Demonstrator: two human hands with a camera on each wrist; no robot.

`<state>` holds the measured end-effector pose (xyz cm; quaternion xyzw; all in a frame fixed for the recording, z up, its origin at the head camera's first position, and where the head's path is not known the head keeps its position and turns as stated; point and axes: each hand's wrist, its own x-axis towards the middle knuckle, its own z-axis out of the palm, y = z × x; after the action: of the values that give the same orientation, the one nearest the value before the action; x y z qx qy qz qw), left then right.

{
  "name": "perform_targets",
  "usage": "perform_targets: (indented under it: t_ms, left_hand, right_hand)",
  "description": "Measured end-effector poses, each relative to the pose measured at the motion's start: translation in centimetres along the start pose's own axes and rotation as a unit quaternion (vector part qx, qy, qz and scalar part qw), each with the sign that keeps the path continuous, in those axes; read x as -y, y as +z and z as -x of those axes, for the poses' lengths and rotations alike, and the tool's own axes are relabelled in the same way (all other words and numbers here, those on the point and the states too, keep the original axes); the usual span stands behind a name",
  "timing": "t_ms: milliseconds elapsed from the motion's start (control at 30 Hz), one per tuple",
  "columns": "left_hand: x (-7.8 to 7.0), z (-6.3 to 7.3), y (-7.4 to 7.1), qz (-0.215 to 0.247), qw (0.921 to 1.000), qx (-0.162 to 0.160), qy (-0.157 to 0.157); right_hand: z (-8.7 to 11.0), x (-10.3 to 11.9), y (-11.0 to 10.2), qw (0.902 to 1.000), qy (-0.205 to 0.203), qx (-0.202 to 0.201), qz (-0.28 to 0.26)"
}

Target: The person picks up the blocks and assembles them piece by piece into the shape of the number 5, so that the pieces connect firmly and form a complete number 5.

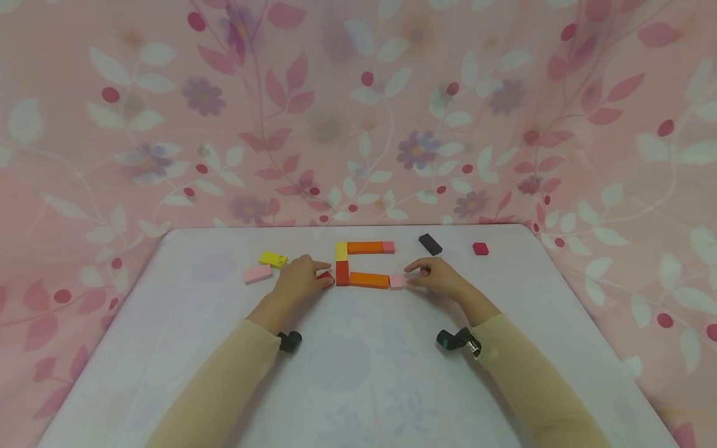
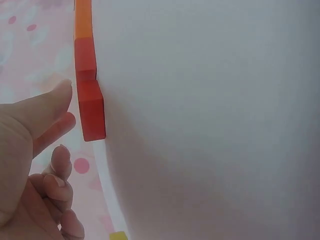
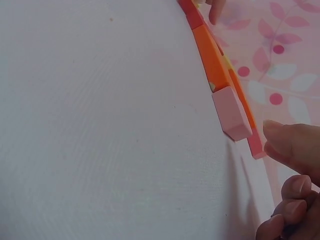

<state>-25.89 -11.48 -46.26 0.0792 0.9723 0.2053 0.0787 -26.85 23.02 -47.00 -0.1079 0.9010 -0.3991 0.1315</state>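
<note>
Blocks lie joined on the table in a bracket-like shape: a yellow block (image 1: 342, 251) and a red block (image 1: 342, 274) at its left, a far orange block (image 1: 365, 247) ending in a small pink block (image 1: 388, 247), and a near orange block (image 1: 368, 280) with a pink block (image 1: 396, 282) at its end. My left hand (image 1: 302, 278) is beside another red block (image 2: 92, 117), thumb and index finger extended, the others loosely bent. A gap shows between thumb and block in the left wrist view. My right hand (image 1: 439, 277) hovers just right of the near pink block, holding nothing.
Left of the left hand lie a yellow block (image 1: 272, 259) and a long pink block (image 1: 257, 274). A black block (image 1: 431, 244) and a small dark red block (image 1: 480, 249) sit at the back right. Floral cloth (image 1: 358, 124) hangs behind the white table (image 1: 358, 386).
</note>
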Motion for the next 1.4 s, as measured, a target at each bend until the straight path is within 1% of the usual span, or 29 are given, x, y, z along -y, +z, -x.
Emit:
perform_targets:
  t_ms: [67, 133, 200, 367, 433, 533, 567, 733, 867, 967, 1000, 1067, 1200, 1300, 1400]
  left_hand:
    - [0.1, 0.1, 0.0, 0.004, 1.0000, -0.003, 0.007]
    - [0.2, 0.3, -0.1, 0.011, 0.9999, -0.005, 0.007]
    - [0.4, 0.5, -0.3, 0.026, 0.9997, -0.004, 0.001]
    - [1.0, 1.0, -1.1, 0.054, 0.9983, -0.008, -0.021]
    - [1.3, 1.1, -1.3, 0.060, 0.9979, -0.011, -0.023]
    - [1.7, 1.1, -1.4, 0.063, 0.9976, -0.016, -0.024]
    - [1.9, 1.1, -1.4, 0.063, 0.9975, -0.020, -0.025]
    - [2.9, 1.2, -1.8, 0.040, 0.9976, -0.056, -0.005]
    - [3.8, 1.2, -2.5, 0.027, 0.9958, -0.087, 0.012]
    - [4.8, 1.2, -3.2, 0.026, 0.9949, -0.096, 0.017]
    - [5.1, 1.2, -3.5, 0.029, 0.9949, -0.095, 0.016]
    - [5.8, 1.2, -4.0, 0.042, 0.9955, -0.085, 0.005]
    - [7.1, 1.1, -4.7, 0.062, 0.9959, -0.062, -0.023]
    - [7.9, 1.0, -5.0, 0.061, 0.9963, -0.049, -0.036]
    - [8.3, 0.7, -5.2, 0.061, 0.9965, -0.039, -0.041]
  right_hand:
    - [0.1, -0.2, -0.1, 1.0000, 0.002, -0.007, 0.002]
    - [0.1, -0.4, -0.2, 0.9999, 0.002, -0.014, 0.000]
    - [0.0, -0.5, -0.3, 0.9998, 0.002, -0.021, 0.000]
    - [-0.1, -0.5, -0.9, 0.9985, 0.015, -0.052, 0.004]
    - [-0.2, -0.6, -1.2, 0.9975, 0.020, -0.067, 0.003]
    - [-0.4, -0.8, -1.7, 0.9958, 0.016, -0.090, -0.004]
    - [-0.4, -0.9, -1.9, 0.9951, 0.011, -0.098, -0.005]
    - [-1.0, -1.6, -2.6, 0.9891, -0.006, -0.147, -0.015]
    - [-1.7, -2.4, -3.0, 0.9831, 0.001, -0.181, -0.024]
    - [-2.2, -2.9, -3.3, 0.9800, 0.013, -0.198, -0.017]
    - [-2.4, -3.0, -3.4, 0.9792, 0.016, -0.202, -0.015]
    - [-2.6, -3.2, -3.6, 0.9787, 0.024, -0.204, -0.012]
    - [-2.7, -3.5, -3.8, 0.9807, 0.034, -0.192, -0.009]
    - [-2.9, -3.7, -3.8, 0.9812, 0.050, -0.186, -0.011]
    - [-3.1, -3.7, -3.8, 0.9792, 0.060, -0.193, -0.005]
